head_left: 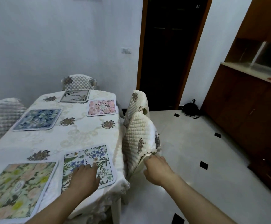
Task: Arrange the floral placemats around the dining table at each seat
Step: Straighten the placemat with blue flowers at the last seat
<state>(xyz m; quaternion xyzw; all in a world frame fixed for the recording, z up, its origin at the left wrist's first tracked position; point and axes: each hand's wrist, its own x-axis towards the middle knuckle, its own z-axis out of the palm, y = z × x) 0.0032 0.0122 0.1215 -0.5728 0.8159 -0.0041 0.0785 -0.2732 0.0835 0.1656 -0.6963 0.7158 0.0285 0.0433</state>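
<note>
Table [76, 135] fills the left half of the view, draped in a cream cloth with brown flower motifs. Quilted chairs stand around it: two [138, 135] close along its right edge, one [79, 81] at the far end, another [0, 113] at the left. White floor tiles [196, 151] with small black diamonds spread to the right, up to a wooden cabinet [247, 110] and a dark doorway [168, 52].

Five mats lie flat on the table, all apart from one another. The yellow-green mat [15, 189] sits at the near left corner, with the blue-flower mat [89, 160] just beside it at the near right edge. The dark blue mat [37, 119] lies along the left side, the pink mat [102, 107] across from it on the right, and the grey mat [74, 95] at the far end.

Left hand [84, 177] rests palm down on the blue-flower mat, fingers spread flat, grip apart. Right hand [157, 168] reaches to the nearest chair's quilted cover, fingertips touching its scalloped lower edge; whether its grip is pinching the fabric cannot be told.
</note>
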